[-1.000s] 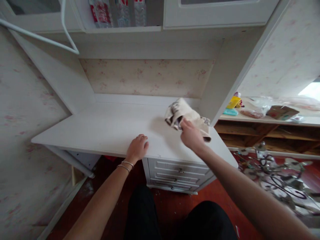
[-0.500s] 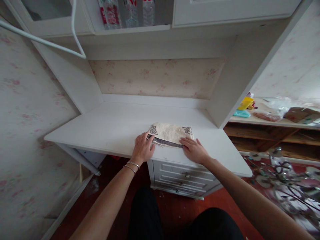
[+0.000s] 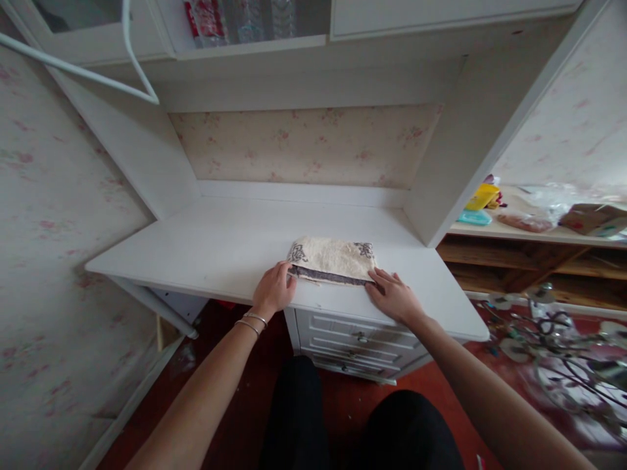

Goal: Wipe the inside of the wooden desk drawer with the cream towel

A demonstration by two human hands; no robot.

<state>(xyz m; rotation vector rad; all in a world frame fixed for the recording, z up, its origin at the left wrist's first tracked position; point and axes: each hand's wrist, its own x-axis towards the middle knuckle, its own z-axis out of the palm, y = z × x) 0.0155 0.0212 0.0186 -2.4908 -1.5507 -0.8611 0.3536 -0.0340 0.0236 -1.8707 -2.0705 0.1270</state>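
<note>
- The white desk point(image 3: 220, 241) is filling the middle of the view, set into a recess with flowered wallpaper point(image 3: 304, 140) running along the far side.
- An upper cabinet point(image 3: 441, 13) is hanging above it, and wrapped water bottles point(image 3: 235, 16) are showing in its open section at the far left.
- A wooden shelf unit point(image 3: 529, 258) is standing to the right, carrying a cardboard box point(image 3: 595, 219) and a yellow packet point(image 3: 482, 196).
- A stack of white drawers point(image 3: 357, 336) is sitting under the desk's near right edge.
- The folded towel point(image 3: 330, 260), cream with a dark patterned border, is lying flat on the desk near its front edge, between the two hands.
- The right hand point(image 3: 394, 297) is resting flat and spread, palm down, with its fingertips touching the towel's near right corner.
- The left hand point(image 3: 274, 290) is curling its fingers against the towel's near left corner; I cannot tell whether it is pinching the cloth.
- Two thin bracelets point(image 3: 249, 321) are circling the left wrist.
</note>
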